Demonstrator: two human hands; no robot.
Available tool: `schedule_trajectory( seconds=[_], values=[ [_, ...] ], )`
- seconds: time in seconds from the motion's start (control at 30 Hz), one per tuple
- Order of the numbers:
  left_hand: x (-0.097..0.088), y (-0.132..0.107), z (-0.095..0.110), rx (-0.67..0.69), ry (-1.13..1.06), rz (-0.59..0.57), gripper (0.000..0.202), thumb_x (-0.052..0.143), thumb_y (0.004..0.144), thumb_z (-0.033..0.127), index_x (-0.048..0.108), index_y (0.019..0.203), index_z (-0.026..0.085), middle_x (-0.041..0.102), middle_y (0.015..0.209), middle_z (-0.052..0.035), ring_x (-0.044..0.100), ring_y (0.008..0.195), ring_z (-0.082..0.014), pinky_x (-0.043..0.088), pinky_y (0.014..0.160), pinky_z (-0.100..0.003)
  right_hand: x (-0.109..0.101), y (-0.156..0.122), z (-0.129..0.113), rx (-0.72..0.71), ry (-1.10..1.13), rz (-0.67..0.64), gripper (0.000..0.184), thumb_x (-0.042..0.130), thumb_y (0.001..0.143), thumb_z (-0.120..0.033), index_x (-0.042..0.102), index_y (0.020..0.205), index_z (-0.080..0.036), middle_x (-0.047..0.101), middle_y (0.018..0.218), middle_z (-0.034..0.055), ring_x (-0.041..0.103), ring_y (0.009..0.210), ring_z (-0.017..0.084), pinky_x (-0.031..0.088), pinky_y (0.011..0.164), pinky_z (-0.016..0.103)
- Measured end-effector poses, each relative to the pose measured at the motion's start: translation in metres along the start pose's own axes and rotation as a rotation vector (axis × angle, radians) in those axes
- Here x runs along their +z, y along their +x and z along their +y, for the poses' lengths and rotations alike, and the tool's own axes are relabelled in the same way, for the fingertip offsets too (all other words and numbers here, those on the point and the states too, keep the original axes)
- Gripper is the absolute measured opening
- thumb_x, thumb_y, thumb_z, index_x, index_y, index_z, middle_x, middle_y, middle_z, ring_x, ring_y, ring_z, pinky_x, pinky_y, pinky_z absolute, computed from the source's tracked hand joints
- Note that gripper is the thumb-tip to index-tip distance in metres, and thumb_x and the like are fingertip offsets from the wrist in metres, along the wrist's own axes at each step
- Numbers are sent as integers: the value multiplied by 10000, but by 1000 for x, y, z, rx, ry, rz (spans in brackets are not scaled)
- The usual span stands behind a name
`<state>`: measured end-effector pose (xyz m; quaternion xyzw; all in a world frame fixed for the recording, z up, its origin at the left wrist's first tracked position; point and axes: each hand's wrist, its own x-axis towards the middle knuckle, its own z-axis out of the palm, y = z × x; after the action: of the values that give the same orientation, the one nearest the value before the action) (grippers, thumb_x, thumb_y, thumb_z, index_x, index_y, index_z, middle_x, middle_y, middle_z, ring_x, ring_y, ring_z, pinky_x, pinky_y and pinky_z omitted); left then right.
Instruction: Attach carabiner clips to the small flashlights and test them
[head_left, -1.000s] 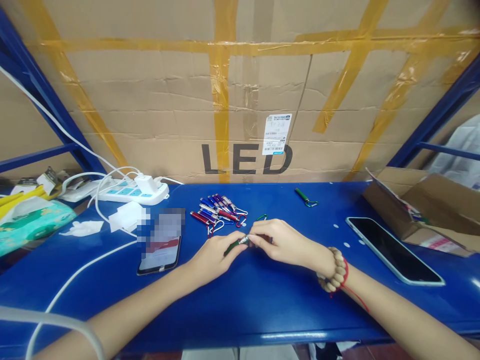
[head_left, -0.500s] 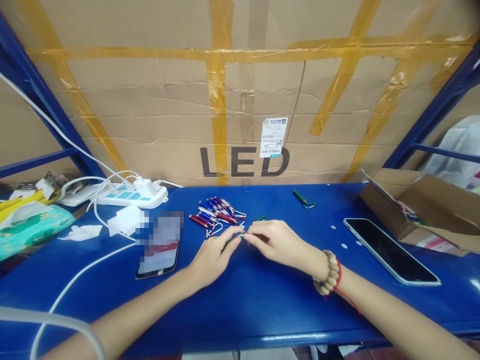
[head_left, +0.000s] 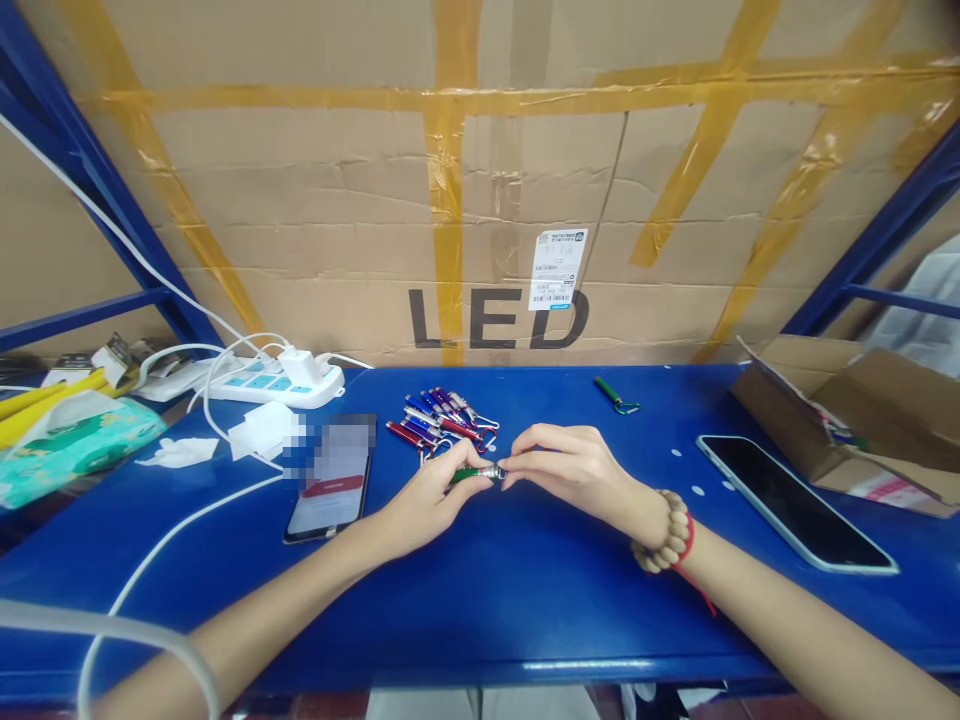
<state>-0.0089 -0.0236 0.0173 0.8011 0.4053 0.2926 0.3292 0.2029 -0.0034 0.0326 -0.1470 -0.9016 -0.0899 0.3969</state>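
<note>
Green tube (head_left: 466,474) gripped at both ends

The left hand (head_left: 424,505) grasps the green body between thumb and fingers; the right hand (head_left: 581,475) pinches the silver end with its fingertips. The piece lies roughly level at mid-scene, over the table (head_left: 525,600); whether the hands touch the surface cannot be told. A beaded bracelet (head_left: 670,535) and a red string circle the right wrist.

Just beyond the left hand, a pile (head_left: 457,428) of red, blue, purple and silver tubes with clips rests on the table. A second green tube (head_left: 606,389) lies apart, right of the pile, near the far edge. To the left are a phone (head_left: 328,515), its screen lit and partly blurred, white tissue (head_left: 259,432), and farther off a power strip (head_left: 319,388) with plugs fitted. To the right, another phone (head_left: 799,505) lies face up, screen dark; an open small carton (head_left: 892,400) sits beyond it. Across the far side stands a large carton (head_left: 315,220) marked "LED", crossed with yellow tape (head_left: 448,180) and bearing a white label (head_left: 557,270).
</note>
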Motion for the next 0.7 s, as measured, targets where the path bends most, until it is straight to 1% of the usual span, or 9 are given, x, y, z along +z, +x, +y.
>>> schedule_trajectory(
  seconds=[0.13,0.23,0.3,0.43,0.5,0.57,0.63,0.7],
  values=[
    [3,-3,3,26,21,8,151,426,880,294,470,782,187,546,738,17,468,643,-115,368,600,-227,1,1,-4,-14,16,4,114,571,872,-187,669,833,-142,650,762,38,595,635,83,452,542,177],
    [5,-4,4,26,30,13,141,419,878,283,464,783,189,552,741,10,479,648,-122,366,584,-226,5,0,-4,16,50,-9,138,547,888,-198,659,835,-138,633,745,38,584,622,80,454,540,176],
    [7,-4,3,33,48,22,133,420,874,276,463,780,192,571,758,0,499,677,-132,383,603,-232,8,-2,-5,40,79,-20,138,542,890,-196,655,840,-134,625,740,36,581,616,78,453,538,172],
    [7,-3,-2,59,95,54,117,421,872,252,488,795,194,610,805,-16,533,741,-149,416,696,-263,13,-3,-4,123,133,-17,134,562,878,-212,653,816,-135,625,739,34,590,629,81,457,547,167],
    [6,-2,-4,62,108,77,120,429,874,261,500,806,192,619,815,-16,543,747,-151,419,721,-274,13,-4,-3,172,119,-37,148,554,883,-229,652,817,-140,629,754,38,599,652,90,464,565,172],
    [6,0,-6,52,107,89,128,441,877,282,501,809,191,619,801,-10,547,721,-146,419,707,-272,13,-4,-1,193,83,-70,166,532,896,-246,651,833,-149,634,777,40,606,674,96,467,577,179],
    [5,1,-7,36,77,88,134,449,880,303,501,824,193,620,794,-4,553,699,-139,421,677,-261,11,-4,1,188,53,-95,182,519,904,-270,651,851,-156,640,801,40,613,694,98,468,589,183],
    [5,2,-6,21,28,87,136,456,881,319,509,864,195,630,826,-7,570,721,-139,431,671,-251,9,-4,2,179,32,-103,197,517,905,-294,654,866,-157,647,822,41,619,706,97,466,595,182]
  ],
)
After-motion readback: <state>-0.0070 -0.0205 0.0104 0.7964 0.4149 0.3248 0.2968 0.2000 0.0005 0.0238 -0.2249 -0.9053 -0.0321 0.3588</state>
